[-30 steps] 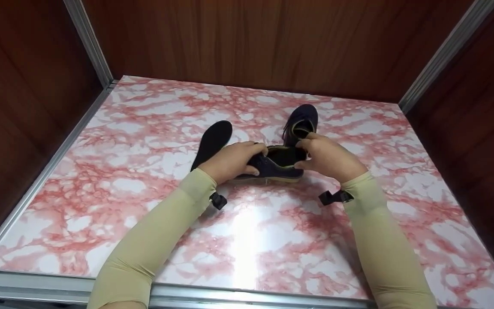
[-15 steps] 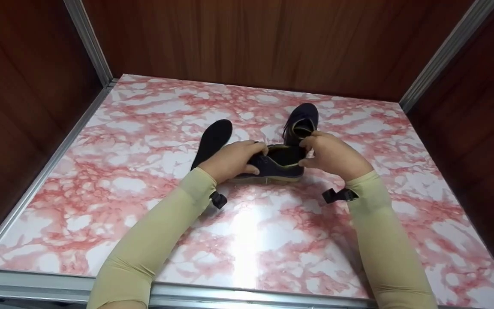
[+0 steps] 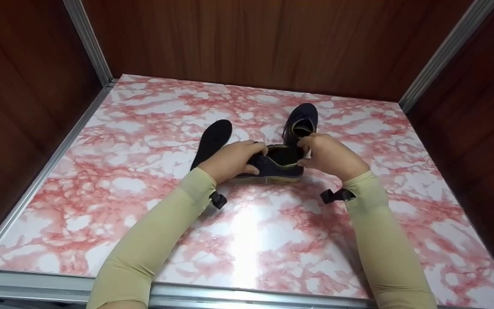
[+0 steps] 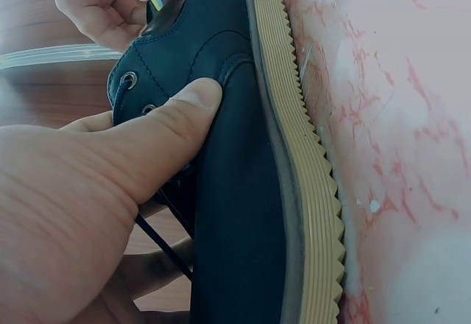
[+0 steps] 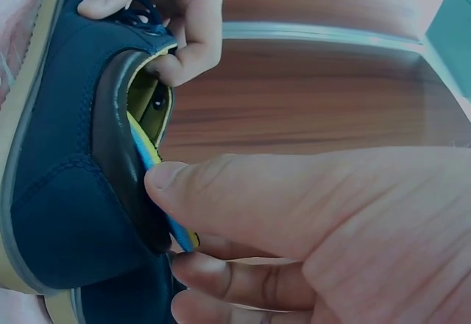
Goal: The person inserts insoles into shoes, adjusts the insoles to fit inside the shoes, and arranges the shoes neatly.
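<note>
A dark navy lace-up shoe point(image 3: 281, 172) with a ridged tan sole lies on the table, its heel toward the right. My left hand point(image 3: 232, 161) grips it over the front and laces, the thumb point(image 4: 195, 99) on the near side. At the heel opening, my right hand point(image 3: 335, 157) pinches the heel end of an insole point(image 5: 144, 146) with blue and yellow edges. That end sticks up past the padded collar; the rest of the insole is inside the shoe, mostly hidden.
Behind the heel stands a second navy shoe point(image 3: 306, 112), toe pointing away. A loose black insole point(image 3: 215, 137) lies left of my left hand. The red-and-white marbled table point(image 3: 144, 206) has dark wood panels point(image 3: 247, 43) around it.
My right hand shifted slightly right with the insole's heel end, then back a little to the left. My left hand and the shoes have stayed in place.
</note>
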### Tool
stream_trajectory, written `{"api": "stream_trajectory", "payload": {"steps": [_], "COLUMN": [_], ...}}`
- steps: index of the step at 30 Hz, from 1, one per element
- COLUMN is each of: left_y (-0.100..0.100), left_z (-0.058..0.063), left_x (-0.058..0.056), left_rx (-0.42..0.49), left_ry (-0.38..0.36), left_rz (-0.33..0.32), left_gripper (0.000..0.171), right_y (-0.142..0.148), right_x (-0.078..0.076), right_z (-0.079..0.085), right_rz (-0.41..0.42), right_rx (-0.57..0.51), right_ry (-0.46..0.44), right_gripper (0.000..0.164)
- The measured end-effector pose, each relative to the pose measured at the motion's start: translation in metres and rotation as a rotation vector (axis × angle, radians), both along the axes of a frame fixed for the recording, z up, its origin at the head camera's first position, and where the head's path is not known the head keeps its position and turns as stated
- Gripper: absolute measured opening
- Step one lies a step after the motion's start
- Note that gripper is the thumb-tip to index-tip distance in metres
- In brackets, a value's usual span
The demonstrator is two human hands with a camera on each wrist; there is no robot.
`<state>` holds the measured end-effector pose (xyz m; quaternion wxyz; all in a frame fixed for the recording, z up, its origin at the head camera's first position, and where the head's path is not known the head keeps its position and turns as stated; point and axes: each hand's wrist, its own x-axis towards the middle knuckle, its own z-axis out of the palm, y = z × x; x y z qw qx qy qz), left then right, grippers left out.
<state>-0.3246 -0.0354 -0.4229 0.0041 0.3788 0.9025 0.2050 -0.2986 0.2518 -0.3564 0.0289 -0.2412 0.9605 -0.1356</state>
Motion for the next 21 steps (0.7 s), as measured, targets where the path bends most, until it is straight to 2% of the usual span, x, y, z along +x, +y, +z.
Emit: {"api": "stream_trajectory", "payload": {"steps": [4, 14, 21], "left_y": [-0.0004, 0.0002, 0.0007], "left_z": [0.0, 0.0001, 0.0007], "left_x": [0.0007, 0.0005, 0.0012], "left_rx": [-0.004, -0.013, -0.012], "left_ry": [0.002, 0.012, 0.014], "left_rz": [-0.001, -0.005, 0.001], "left_gripper": [0.05, 0.05, 0.05], "right_y": [-0.0011, -0.0024, -0.0026], "right_x": [-0.0007, -0.001, -0.0016], "right_z": [-0.0013, -0.0041, -0.0049], "right_rz": [-0.018, 0.014, 0.008], "right_rx": [0.01, 0.002, -0.014], "right_ry": [-0.026, 0.015, 0.016], "right_gripper": [0.038, 0.037, 0.039]}}
